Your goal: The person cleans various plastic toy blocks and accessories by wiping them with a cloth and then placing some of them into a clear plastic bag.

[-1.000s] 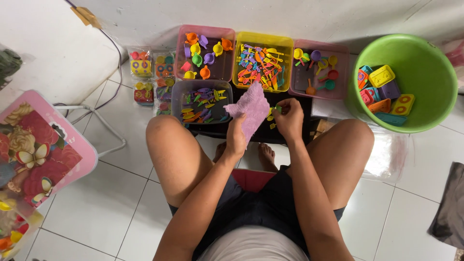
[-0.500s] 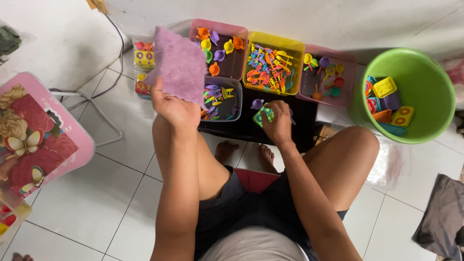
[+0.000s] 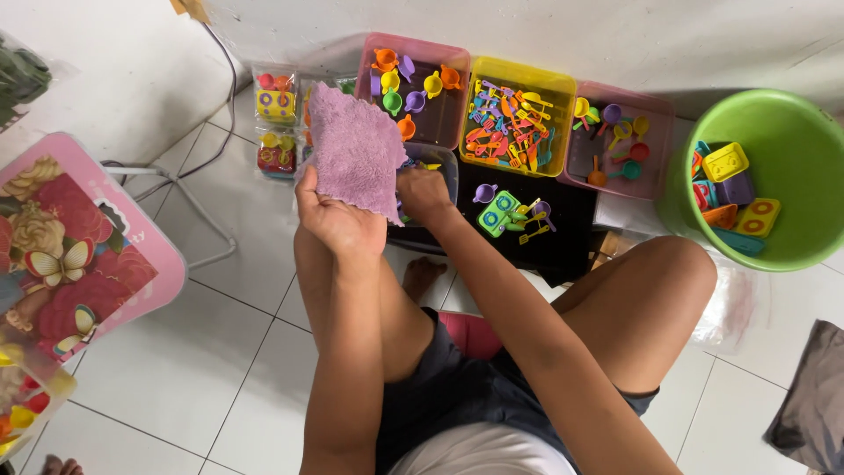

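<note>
The left hand (image 3: 338, 220) held up a fuzzy purple cloth (image 3: 356, 149), soft and roughly square, its lower edge pinched between the curled fingers and thumb so that the rest stood above the knuckles and hid part of the tubs behind it. The right hand (image 3: 424, 192) reached down into a clear plastic tub (image 3: 447, 167) just beside the cloth, but whether its fingers gripped anything could not be told. Nearby lay a black mat (image 3: 563, 229) with small plastic toys (image 3: 499, 213), a yellow tub (image 3: 519, 114) of bright pieces, and a round green bucket (image 3: 782, 149).
</note>
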